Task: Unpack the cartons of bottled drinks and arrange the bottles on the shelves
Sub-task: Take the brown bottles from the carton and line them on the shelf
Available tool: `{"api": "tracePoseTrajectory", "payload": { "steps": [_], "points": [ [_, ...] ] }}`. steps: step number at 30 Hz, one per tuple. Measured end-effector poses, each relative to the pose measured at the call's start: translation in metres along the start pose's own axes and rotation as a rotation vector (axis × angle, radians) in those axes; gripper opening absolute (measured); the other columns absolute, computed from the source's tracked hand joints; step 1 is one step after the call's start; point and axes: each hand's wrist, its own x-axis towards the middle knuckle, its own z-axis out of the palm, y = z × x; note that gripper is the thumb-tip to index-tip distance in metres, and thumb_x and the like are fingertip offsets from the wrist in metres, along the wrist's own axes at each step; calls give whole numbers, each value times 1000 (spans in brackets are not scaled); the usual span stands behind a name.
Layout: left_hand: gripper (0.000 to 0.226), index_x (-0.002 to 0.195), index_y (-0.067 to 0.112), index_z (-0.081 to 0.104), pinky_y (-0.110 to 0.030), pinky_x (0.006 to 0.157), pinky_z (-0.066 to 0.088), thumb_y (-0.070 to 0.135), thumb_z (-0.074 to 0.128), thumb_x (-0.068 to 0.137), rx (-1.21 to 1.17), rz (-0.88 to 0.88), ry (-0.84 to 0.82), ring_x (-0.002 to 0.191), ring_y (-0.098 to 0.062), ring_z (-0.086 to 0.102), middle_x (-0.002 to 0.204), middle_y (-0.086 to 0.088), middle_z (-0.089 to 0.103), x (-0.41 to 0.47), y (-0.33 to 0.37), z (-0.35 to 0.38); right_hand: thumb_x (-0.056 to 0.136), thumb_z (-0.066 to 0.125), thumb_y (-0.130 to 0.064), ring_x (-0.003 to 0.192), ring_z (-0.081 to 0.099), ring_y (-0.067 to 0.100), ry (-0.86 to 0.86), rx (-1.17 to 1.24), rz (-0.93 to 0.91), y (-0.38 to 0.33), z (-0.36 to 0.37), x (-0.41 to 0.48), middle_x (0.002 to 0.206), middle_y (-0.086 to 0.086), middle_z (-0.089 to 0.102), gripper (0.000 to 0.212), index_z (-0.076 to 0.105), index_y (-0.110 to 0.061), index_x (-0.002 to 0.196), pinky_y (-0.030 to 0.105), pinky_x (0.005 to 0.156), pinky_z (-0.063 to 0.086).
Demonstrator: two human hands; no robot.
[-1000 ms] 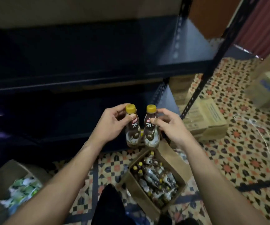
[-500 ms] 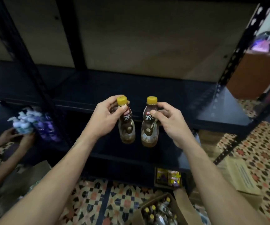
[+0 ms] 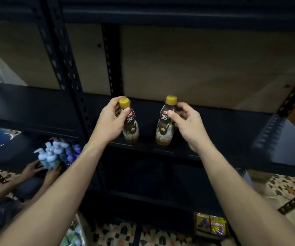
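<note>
Brown yellow-capped bottles (image 3: 132, 130): left hand (image 3: 109, 123), right hand (image 3: 187, 125) pinch one each.
Black metal shelf (image 3: 223, 125): near edge, one could tip off.

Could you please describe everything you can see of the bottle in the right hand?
The small plastic bottle of brown drink has a yellow screw cap and a brown-and-cream label reading 78°C. It stands nearly upright, capped, its base at the front of the dark metal shelf; whether it rests there is unclear. The right hand pinches its neck, thumb in front.
</note>
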Motion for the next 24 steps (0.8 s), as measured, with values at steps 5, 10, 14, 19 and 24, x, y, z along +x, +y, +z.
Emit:
{"api": "tracePoseTrajectory", "payload": {
  "steps": [5,10,14,19,24],
  "points": [
    [43,130,29,54,-41,106,47,38,59,88,87,-28,-8,117,-5,61,122,8,67,29,-27,-22,98,66,-17,89,68,-6,28,1,35,11,32,23,106,-5,70,27,63,-23,124,9,72,50],
    [44,130,32,52,-41,104,49,42,56,88,129,-42,-43,117,-7,60,121,9,67,54,-46,-35,98,65,-14,92,68,-5,52,-3,59,22,56,45,111,-1,69,27,63,-22,124,9,73,50],
    [43,131,32,52,-42,104,49,39,57,89,127,-58,-86,115,-8,61,119,7,67,67,-59,-37,99,64,-17,103,67,4,46,-14,91,28,71,59,115,-3,68,26,61,-28,122,10,74,51],
    [47,138,29,49,-39,106,47,38,56,93,131,-52,-105,119,-9,60,124,5,65,74,-66,-43,99,64,-20,107,65,4,33,-19,104,37,87,70,117,-6,66,27,59,-35,121,17,85,53],
    [50,148,23,39,-35,108,44,25,54,100,238,-72,-110,122,-14,57,130,0,61,81,-63,-53,99,64,-18,108,65,2,-11,2,80,44,100,74,115,-9,67,27,59,-40,114,21,92,53]
  ]
}}
